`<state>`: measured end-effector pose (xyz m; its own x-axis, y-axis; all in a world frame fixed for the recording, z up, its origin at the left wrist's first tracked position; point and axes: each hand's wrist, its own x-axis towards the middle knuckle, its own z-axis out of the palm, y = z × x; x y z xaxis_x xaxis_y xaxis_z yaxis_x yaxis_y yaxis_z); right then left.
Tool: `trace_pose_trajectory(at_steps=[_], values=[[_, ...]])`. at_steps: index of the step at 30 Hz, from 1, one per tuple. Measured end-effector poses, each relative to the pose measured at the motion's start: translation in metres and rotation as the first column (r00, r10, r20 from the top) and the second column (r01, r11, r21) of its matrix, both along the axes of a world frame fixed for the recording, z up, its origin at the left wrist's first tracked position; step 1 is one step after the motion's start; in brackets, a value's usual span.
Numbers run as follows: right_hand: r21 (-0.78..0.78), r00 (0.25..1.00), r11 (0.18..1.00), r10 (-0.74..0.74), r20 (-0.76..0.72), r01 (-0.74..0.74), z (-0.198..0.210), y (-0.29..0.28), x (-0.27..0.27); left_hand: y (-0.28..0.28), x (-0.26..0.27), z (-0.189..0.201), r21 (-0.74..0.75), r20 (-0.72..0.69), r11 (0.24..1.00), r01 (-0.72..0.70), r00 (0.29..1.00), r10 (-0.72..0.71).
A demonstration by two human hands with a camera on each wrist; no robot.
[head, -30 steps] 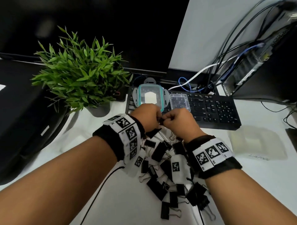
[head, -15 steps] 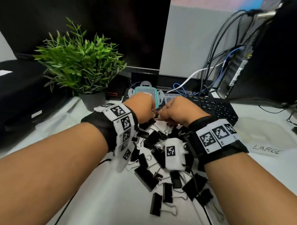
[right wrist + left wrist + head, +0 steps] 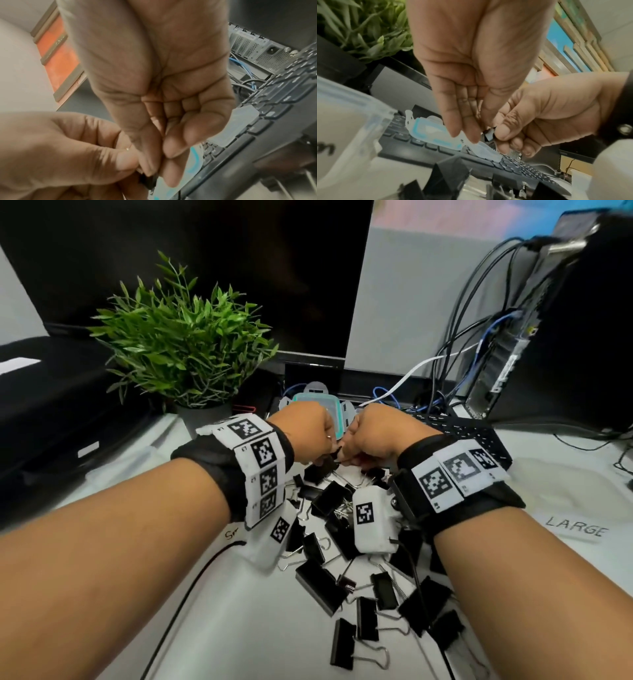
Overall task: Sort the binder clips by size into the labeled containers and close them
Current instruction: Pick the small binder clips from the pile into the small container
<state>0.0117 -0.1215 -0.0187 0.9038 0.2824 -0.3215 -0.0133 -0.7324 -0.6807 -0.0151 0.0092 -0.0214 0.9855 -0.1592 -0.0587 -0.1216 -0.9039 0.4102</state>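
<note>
My two hands meet above a pile of black binder clips (image 3: 337, 546) on the white desk. Both pinch one small black binder clip (image 3: 488, 134) between them, also visible as a dark clip (image 3: 148, 181) in the right wrist view. My left hand (image 3: 308, 436) holds it from the left with curled fingers, my right hand (image 3: 373, 440) from the right with thumb and forefinger. A teal-rimmed lid (image 3: 334, 410) lies on the keyboard just behind the hands. A clear container (image 3: 346, 121) with handwriting stands at the left. A "LARGE" label (image 3: 579, 530) lies on the desk at the right.
A potted green plant (image 3: 185, 350) stands at the back left, a black keyboard (image 3: 479, 436) behind the hands, a dark monitor (image 3: 274, 268) above. A computer tower (image 3: 565, 330) with cables is at the right. A black cable (image 3: 191, 587) runs under my left forearm.
Both hands stay together on the small clip. The head view has dropped lower and closer, so the lid and keyboard are now mostly hidden behind the hands.
</note>
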Motion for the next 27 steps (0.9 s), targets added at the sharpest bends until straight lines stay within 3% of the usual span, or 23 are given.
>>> trace_pose_trajectory(at_steps=[6,12,15,18,27], values=[[-0.033,0.995,0.999,0.007,0.102,-0.004,0.030,-0.003,-0.026,0.000,-0.022,0.022,0.079,0.150,0.997,0.005,0.989,-0.017],[0.019,0.974,0.997,0.063,0.218,-0.069,0.029,0.006,-0.046,0.014,-0.050,0.031,0.167,0.159,0.986,-0.010,0.987,-0.017],[-0.165,0.938,0.979,0.166,0.304,-0.119,0.015,0.013,-0.047,0.039,-0.063,0.027,0.163,0.140,0.984,-0.076,0.989,0.053],[-0.397,0.884,0.894,0.345,0.315,-0.207,0.004,0.024,-0.044,0.062,-0.075,0.023,0.134,0.050,0.983,-0.122,0.992,0.116],[-0.627,0.782,0.731,0.546,0.301,-0.270,-0.011,0.055,-0.035,0.075,-0.087,0.012,0.162,0.050,0.962,-0.220,0.975,0.214]])
